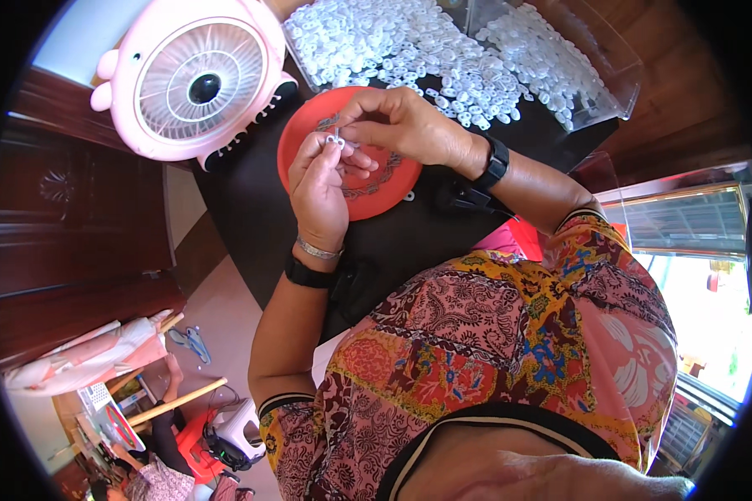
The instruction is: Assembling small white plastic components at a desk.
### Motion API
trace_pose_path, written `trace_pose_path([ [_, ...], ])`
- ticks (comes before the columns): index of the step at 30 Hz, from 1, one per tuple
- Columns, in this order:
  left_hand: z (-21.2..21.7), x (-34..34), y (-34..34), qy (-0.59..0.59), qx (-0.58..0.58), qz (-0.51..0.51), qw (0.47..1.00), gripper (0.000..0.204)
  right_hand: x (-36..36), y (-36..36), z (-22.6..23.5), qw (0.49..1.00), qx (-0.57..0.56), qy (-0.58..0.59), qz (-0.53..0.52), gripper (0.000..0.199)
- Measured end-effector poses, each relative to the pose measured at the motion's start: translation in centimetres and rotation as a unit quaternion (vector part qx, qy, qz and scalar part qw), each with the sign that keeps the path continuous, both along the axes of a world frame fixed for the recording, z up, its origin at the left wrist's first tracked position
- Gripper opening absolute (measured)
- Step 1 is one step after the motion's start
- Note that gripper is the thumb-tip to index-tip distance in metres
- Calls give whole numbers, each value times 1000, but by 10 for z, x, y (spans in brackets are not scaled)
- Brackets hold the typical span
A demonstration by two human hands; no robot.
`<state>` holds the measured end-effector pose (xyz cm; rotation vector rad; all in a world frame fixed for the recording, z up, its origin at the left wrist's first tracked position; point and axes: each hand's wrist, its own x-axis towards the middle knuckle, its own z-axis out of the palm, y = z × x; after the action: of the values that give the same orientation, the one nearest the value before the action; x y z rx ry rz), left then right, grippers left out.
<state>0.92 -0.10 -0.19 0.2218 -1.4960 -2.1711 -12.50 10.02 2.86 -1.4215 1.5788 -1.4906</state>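
Note:
My left hand (319, 185) and my right hand (401, 125) meet above a red plate (384, 194) on a dark table (251, 209). Together they pinch a small white plastic part (337, 139) between thumbs and fingertips. The left hand grips it from below, the right from above. Small metal rings lie in a curve on the plate. Behind the plate, a large heap of small white plastic pieces (393, 42) is spread on the table. Both wrists wear black bands, and the left also has a silver bracelet.
A pink table fan (194, 79) stands at the table's left back corner. A clear plastic box (560, 63) holds more white pieces at the back right. Dark wooden furniture (67, 225) is on the left. A low stool and clutter sit on the floor below left.

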Motion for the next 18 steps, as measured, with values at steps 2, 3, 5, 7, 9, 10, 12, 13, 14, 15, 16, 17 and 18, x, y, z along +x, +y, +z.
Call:
trace_pose_path([
  [2,1,1,-1,24,30,0,999,21,4,1,-1,999,-5,-33,1,11],
  [3,1,2,-2,22,29,4,999,21,4,1,-4,1000,-16,-14,0,12],
  [5,-1,2,-4,28,52,1,998,22,1,3,-6,999,-33,31,18,19],
  [7,1,1,-6,29,64,1,998,22,-3,5,-7,997,-46,57,32,21],
  [9,3,2,-9,29,75,2,997,22,-7,5,-8,993,-62,89,57,24],
  [10,4,2,-10,23,90,-12,996,21,-7,4,-9,993,-62,87,57,24],
  [12,2,2,-10,16,105,-28,994,21,-6,3,-11,996,-41,-22,79,22],
  [13,0,1,-10,13,96,-36,995,21,-6,2,-13,997,-54,-4,62,17],
  [14,-1,1,-10,11,86,-44,995,20,-6,1,-15,997,-54,-6,60,17],
  [15,-1,1,-8,9,86,-46,995,20,-6,1,-17,998,-42,-29,48,15],
  [16,1,1,-6,6,79,-45,996,20,-6,2,-18,998,-31,-52,36,13],
  [17,2,1,-5,3,72,-46,996,20,-6,2,-15,993,-14,-107,52,13],
  [18,3,0,-4,1,71,-47,996,20,-8,2,-14,993,-15,-109,49,13],
])
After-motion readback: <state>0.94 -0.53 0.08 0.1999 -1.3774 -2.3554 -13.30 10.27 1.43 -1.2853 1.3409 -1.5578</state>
